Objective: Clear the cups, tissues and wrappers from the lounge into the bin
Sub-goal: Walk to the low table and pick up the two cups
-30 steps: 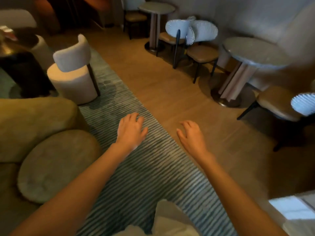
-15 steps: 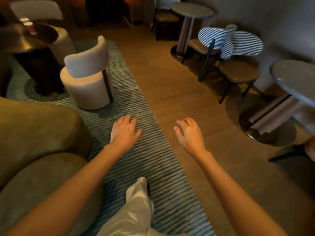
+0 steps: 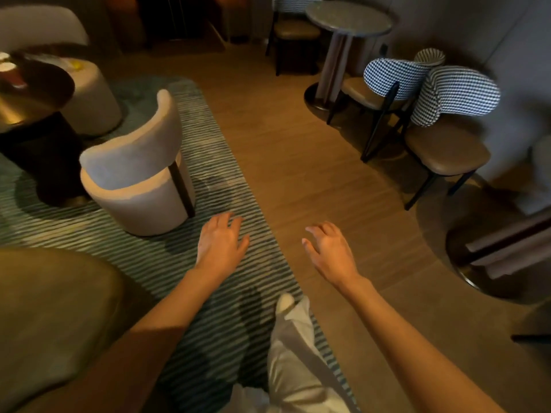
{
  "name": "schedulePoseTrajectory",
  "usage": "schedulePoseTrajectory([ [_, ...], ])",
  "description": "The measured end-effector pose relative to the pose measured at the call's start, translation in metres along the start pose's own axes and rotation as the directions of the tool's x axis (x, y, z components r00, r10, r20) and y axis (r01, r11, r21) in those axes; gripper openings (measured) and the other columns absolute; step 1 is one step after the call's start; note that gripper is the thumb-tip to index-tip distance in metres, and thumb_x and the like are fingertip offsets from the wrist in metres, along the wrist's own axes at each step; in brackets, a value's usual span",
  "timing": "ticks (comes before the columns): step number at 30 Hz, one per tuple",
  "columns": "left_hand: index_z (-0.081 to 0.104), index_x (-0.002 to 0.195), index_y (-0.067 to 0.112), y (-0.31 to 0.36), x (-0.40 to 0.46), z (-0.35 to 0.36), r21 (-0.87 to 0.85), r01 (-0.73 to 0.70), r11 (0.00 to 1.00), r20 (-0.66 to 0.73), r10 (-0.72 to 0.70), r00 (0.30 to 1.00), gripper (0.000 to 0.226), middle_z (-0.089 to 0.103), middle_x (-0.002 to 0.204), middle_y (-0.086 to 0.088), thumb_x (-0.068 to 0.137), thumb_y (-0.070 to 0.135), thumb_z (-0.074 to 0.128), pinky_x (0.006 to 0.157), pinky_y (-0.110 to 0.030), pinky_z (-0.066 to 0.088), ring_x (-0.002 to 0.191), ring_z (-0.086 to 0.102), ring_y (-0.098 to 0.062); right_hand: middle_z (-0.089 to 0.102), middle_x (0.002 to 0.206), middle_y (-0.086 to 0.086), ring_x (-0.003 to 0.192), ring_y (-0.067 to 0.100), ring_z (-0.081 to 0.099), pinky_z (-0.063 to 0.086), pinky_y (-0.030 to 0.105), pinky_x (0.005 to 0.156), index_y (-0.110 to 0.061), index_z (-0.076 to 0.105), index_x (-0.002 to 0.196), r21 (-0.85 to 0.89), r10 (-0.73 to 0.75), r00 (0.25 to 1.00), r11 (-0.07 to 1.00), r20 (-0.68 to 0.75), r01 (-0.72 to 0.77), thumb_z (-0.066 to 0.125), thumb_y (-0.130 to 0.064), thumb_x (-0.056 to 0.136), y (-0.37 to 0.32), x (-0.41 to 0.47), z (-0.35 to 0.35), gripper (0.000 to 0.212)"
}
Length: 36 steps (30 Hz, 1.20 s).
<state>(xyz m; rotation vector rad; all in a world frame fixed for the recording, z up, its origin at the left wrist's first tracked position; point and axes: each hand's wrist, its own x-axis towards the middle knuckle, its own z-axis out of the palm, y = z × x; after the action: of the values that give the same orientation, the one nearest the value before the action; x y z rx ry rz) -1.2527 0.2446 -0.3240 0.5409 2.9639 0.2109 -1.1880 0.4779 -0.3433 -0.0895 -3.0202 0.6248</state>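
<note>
Nothing is carried: the left hand (image 3: 222, 244) and right hand (image 3: 329, 253) are held empty, fingers loosely spread. Red-banded paper cups (image 3: 10, 73) remain uncollected on the dark round bench (image 3: 38, 93); no bin is seen.

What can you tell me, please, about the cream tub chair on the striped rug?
The tub chair is a low, round seat in cream, plush-looking fabric, with a curved padded backrest held on a dark upright post at the rear. It stands upright on the rug, near the rug's right edge, its back turned toward the camera. Nothing visibly lies on it, though the seat is mostly hidden. A dark table stands beyond it to the left. Neither hand touches it.
</note>
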Motion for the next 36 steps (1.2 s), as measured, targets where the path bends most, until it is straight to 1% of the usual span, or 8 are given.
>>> schedulePoseTrajectory([
  [9, 0.034, 0.144, 0.014, -0.049, 0.241, -0.035, -0.015, 0.072, 0.997, 0.000, -0.072, 0.997, 0.052, 0.034, 0.148, -0.008, 0.099, 0.041, 0.036, 0.112, -0.038, 0.027, 0.136, 0.030, -0.027, 0.058, 0.124, 0.014, 0.123, 0.030, 0.044, 0.035, 0.035, 0.103, -0.008, 0.056, 0.129, 0.036, -0.012, 0.999, 0.999, 0.044, 0.010, 0.049, -0.030, 0.098, 0.031, 0.264, 0.017, 0.039],
  [12, 0.042, 0.139, 0.013, -0.074, 0.295, -0.046, -0.071, 0.124, 0.990, -0.080, -0.129, 0.988, 0.049, 0.041, 0.143, -0.010, 0.098, 0.039, 0.042, 0.109, -0.039, 0.030, 0.132, 0.036, -0.028, 0.058, 0.124, 0.012, 0.121, 0.028, 0.046, 0.036, 0.034, 0.101, -0.009, 0.055, 0.129, 0.050, -0.091, 0.992, 0.995, 0.084, 0.087, 0.048, -0.030, 0.098, 0.020, 0.345, 0.018, 0.039],
  [14, 0.046, 0.136, 0.012, -0.096, 0.325, -0.049, -0.126, 0.178, 0.976, -0.085, -0.190, 0.978, 0.048, 0.044, 0.140, -0.010, 0.096, 0.037, 0.047, 0.108, -0.041, 0.030, 0.130, 0.038, -0.029, 0.057, 0.126, 0.011, 0.123, 0.026, 0.045, 0.036, 0.032, 0.101, -0.010, 0.054, 0.131, 0.067, -0.146, 0.982, 0.988, 0.120, 0.139, 0.046, -0.031, 0.099, 0.011, 0.394, 0.023, 0.039],
  [17, 0.047, 0.135, 0.012, -0.134, 0.376, -0.046, -0.131, 0.225, 0.965, -0.078, -0.237, 0.968, 0.046, 0.045, 0.140, -0.010, 0.096, 0.037, 0.046, 0.107, -0.042, 0.030, 0.129, 0.038, -0.029, 0.056, 0.127, 0.008, 0.123, 0.025, 0.044, 0.036, 0.030, 0.100, -0.011, 0.053, 0.132, 0.071, -0.215, 0.963, 0.976, 0.164, 0.205, 0.046, -0.032, 0.099, 0.000, 0.466, 0.042, 0.039],
  [22, 0.053, 0.128, 0.009, -0.191, 0.483, -0.046, -0.164, 0.268, 0.949, -0.138, -0.291, 0.947, 0.043, 0.050, 0.134, -0.014, 0.093, 0.034, 0.052, 0.102, -0.043, 0.034, 0.124, 0.043, -0.033, 0.056, 0.128, 0.010, 0.124, 0.028, 0.043, 0.036, 0.035, 0.103, -0.009, 0.053, 0.131, 0.075, -0.258, 0.946, 0.966, 0.198, 0.248, 0.048, -0.031, 0.098, -0.019, 0.600, 0.074, 0.041],
  [29, 0.057, 0.124, 0.007, -0.274, 0.623, -0.071, -0.189, 0.325, 0.927, -0.176, -0.357, 0.917, 0.043, 0.055, 0.126, -0.018, 0.089, 0.032, 0.059, 0.095, -0.046, 0.042, 0.116, 0.049, -0.038, 0.054, 0.130, 0.011, 0.122, 0.028, 0.044, 0.036, 0.033, 0.100, -0.009, 0.052, 0.131, 0.103, -0.300, 0.925, 0.953, 0.234, 0.283, 0.048, -0.030, 0.096, -0.070, 0.787, 0.092, 0.042],
  [32, 0.057, 0.125, 0.006, -0.297, 0.679, -0.081, -0.197, 0.342, 0.919, -0.148, -0.373, 0.916, 0.043, 0.054, 0.129, -0.018, 0.089, 0.031, 0.060, 0.097, -0.047, 0.038, 0.119, 0.047, -0.037, 0.056, 0.126, 0.013, 0.120, 0.030, 0.046, 0.037, 0.035, 0.100, -0.008, 0.054, 0.129, 0.131, -0.294, 0.925, 0.954, 0.240, 0.269, 0.049, -0.029, 0.096, -0.074, 0.847, 0.099, 0.040],
  [36, 0.054, 0.129, 0.006, -0.326, 0.757, -0.084, -0.168, 0.363, 0.917, -0.131, -0.385, 0.913, 0.046, 0.051, 0.134, -0.018, 0.091, 0.032, 0.057, 0.102, -0.044, 0.034, 0.124, 0.044, -0.035, 0.054, 0.130, 0.010, 0.123, 0.027, 0.044, 0.036, 0.034, 0.101, -0.012, 0.052, 0.132, 0.147, -0.310, 0.906, 0.949, 0.289, 0.278, 0.047, -0.031, 0.097, -0.070, 0.928, 0.110, 0.040],
])
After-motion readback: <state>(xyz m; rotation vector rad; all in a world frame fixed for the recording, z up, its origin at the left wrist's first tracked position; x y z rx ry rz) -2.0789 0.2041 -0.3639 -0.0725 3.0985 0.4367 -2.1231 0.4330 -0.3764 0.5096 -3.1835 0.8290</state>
